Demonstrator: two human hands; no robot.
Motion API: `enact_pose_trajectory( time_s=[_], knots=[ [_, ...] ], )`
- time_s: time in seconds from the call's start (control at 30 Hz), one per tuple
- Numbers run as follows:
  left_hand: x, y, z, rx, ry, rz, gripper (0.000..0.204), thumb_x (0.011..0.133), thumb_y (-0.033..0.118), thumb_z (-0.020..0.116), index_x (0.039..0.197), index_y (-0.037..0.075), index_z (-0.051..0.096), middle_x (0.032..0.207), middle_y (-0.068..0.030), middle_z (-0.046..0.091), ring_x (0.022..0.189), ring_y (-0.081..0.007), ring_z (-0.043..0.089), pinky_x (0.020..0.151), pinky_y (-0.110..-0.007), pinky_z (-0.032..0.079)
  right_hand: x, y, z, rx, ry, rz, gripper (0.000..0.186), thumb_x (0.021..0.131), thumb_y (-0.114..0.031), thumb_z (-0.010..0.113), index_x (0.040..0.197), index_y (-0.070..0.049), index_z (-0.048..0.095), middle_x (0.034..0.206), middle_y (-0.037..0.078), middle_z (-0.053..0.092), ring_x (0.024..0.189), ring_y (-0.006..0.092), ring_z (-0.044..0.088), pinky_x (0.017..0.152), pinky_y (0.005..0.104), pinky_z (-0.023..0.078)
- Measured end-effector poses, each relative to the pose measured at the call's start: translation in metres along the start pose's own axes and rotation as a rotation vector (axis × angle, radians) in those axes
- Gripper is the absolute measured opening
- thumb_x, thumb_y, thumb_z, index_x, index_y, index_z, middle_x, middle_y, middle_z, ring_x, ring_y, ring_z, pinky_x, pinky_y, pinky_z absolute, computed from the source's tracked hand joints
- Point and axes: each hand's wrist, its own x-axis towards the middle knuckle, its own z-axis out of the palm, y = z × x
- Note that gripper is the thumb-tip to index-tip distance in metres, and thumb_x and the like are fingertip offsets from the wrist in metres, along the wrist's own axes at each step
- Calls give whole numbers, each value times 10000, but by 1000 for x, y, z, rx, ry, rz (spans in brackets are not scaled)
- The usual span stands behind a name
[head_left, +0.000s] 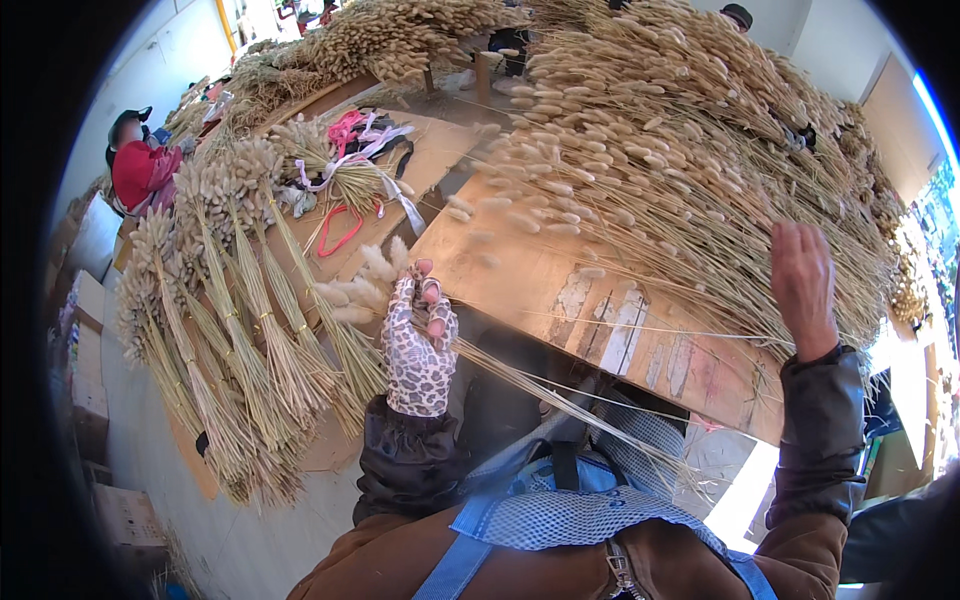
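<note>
My left hand (pixel 420 330), in a leopard-print fingerless glove, is closed round a small bunch of dried fluffy grass (pixel 362 292); its stems trail down to the right. Left of it, several yellow-tied bundles (pixel 262 328) lie fanned on a cardboard-coloured board. My bare right hand (pixel 803 275) is on the large heap of loose grass stems (pixel 660 160) at the right, back upward, fingers together and bent at the tips; what they hold, if anything, is hidden. The heap's heads and stems spread over a worn wooden tabletop (pixel 535 315).
Pink, white and black cloth strips (pixel 355 135) lie with another bundle at the back left. A person in red (pixel 140 175) is at the far left. More grass piles (pixel 390 45) stand behind, a dark-capped person (pixel 737 17) beyond the heap. Boxes (pixel 125 525) stand at lower left.
</note>
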Motion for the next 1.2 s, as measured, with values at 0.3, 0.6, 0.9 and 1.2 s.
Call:
enact_pose_trajectory(
  time_s=[0.3, 0.6, 0.9, 1.2],
  knots=[
    [1, -7, -2, -15, -3, -25, 303, 1012, 229, 372, 1179, 11, 501, 793, -18, 555, 479, -97, 454, 396, -212, 385, -42, -57, 10, 346, -118, -171, 119, 801, -38, 590, 906, -10, 541, 782, 137, 522, 806, 298, 535, 716, 388, 457],
    [6, -15, -12, -21, -79, -115, 300, 1013, 205, 348, 1152, 1, 518, 792, 7, 558, 449, -84, 431, 361, -220, 370, 0, -30, -67, 234, -103, -255, 140, 866, -124, 559, 808, -19, 489, 721, 136, 524, 731, 322, 553, 632, 414, 445],
    [14, 8, -28, -83, -239, -143, 326, 1016, 196, 320, 1164, -25, 509, 828, -25, 583, 444, -107, 441, 341, -242, 393, -3, 60, -228, 241, -514, -85, 207, 942, -134, 524, 1102, -10, 569, 908, 128, 626, 787, 200, 632, 687, 325, 503],
    [15, 3, -29, -103, -344, -168, 296, 1005, 172, 367, 1184, -15, 512, 832, -26, 617, 465, -90, 449, 380, -219, 375, -60, 54, -326, -273, -479, 85, 222, 921, -102, 529, 1128, -30, 562, 929, 149, 620, 800, 249, 628, 687, 346, 508]
  ],
)
